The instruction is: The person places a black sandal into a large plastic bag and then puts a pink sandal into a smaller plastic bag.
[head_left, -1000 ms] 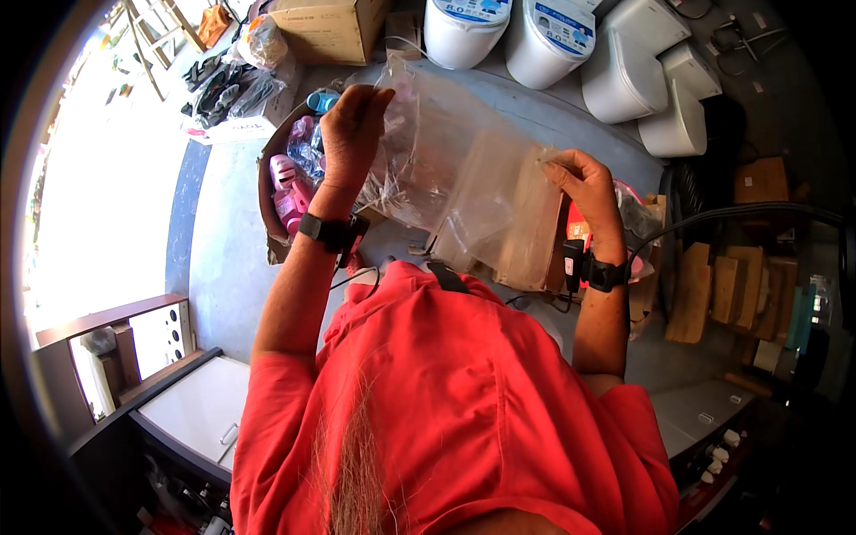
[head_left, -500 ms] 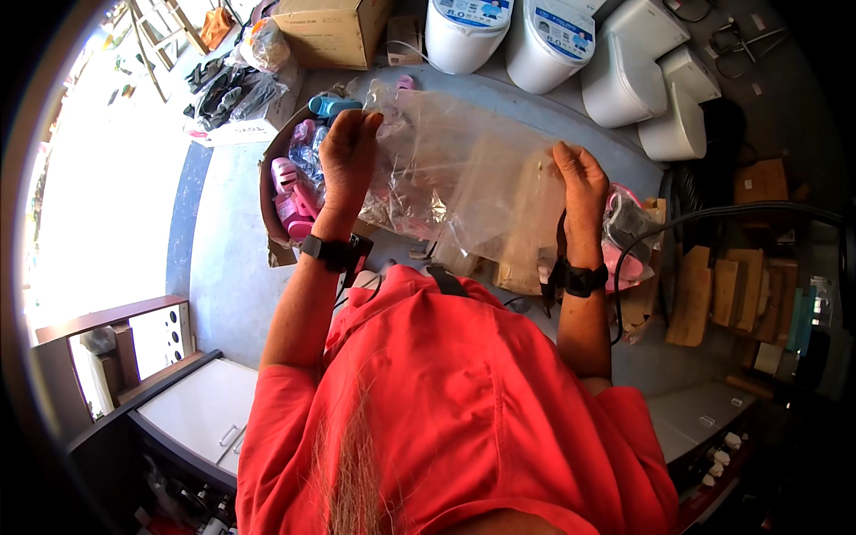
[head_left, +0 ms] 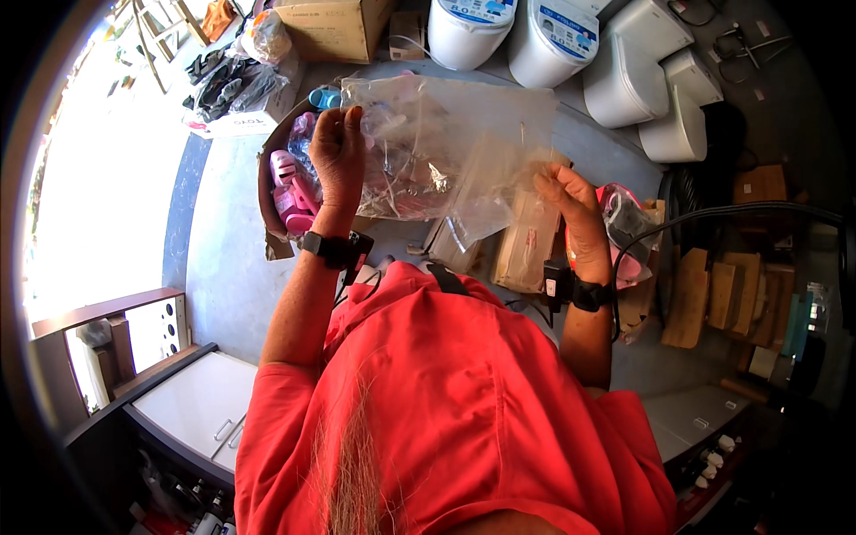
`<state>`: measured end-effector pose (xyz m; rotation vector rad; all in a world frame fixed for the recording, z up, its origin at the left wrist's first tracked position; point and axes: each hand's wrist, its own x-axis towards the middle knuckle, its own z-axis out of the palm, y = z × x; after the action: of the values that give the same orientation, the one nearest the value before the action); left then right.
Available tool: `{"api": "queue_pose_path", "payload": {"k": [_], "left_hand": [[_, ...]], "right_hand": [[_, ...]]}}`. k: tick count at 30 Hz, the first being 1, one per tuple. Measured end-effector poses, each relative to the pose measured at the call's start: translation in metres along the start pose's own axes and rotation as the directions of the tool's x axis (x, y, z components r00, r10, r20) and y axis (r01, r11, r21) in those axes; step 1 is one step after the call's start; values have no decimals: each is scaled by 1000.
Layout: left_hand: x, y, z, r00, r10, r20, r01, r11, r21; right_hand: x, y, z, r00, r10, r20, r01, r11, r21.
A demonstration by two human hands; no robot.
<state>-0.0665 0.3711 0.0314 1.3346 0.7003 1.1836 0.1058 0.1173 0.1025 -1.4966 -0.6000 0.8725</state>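
Observation:
A clear, flat plastic bag (head_left: 499, 111) is spread in the air in front of me. My left hand (head_left: 341, 160) pinches its left edge with the fingertips. My right hand (head_left: 575, 205) has its thumb and fingers closed on the lower right part of the bag. The upper right corner of the bag stands free of my fingers. Behind and to the left, an open cardboard box (head_left: 267, 192) holds pink plastic items (head_left: 292, 187) and things in clear wrap, partly hidden by the bag and my left hand. Black bands circle both my wrists.
A closed long carton (head_left: 530, 241) lies below the bag. Right of my hand are pink and grey wrapped things (head_left: 624, 232) and a black cable (head_left: 740, 210). White toilets (head_left: 624, 80) line the far side. Cardboard pieces (head_left: 687, 299) lie at right, a white cabinet (head_left: 192, 401) at lower left.
My right hand has moved down and its fingers now sit lower on the bag. The bag's upper right corner has come free. My left hand has shifted slightly left.

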Motion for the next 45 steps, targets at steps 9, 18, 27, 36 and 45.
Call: {"api": "queue_pose_path", "payload": {"k": [9,18,27,36,45], "left_hand": [[1,-3,-3,998,-38,42,41,997,-66],[-22,1,-11,896,-295,331,358,922,-148],[-30,-9,-9,950,-186,249,217,971,-104],[-31,-15,-17,979,-100,176,80,990,117],[-42,-39,-26,986,-154,64,129,948,292]], "right_hand": [[6,29,1,979,-138,-152,119,985,-125],[1,17,5,953,-90,-289,113,991,66],[-10,13,-3,982,181,-48,-171,970,172],[-3,45,-8,984,147,-98,-155,984,-83],[-3,41,-2,949,315,-18,-296,908,297]]}}
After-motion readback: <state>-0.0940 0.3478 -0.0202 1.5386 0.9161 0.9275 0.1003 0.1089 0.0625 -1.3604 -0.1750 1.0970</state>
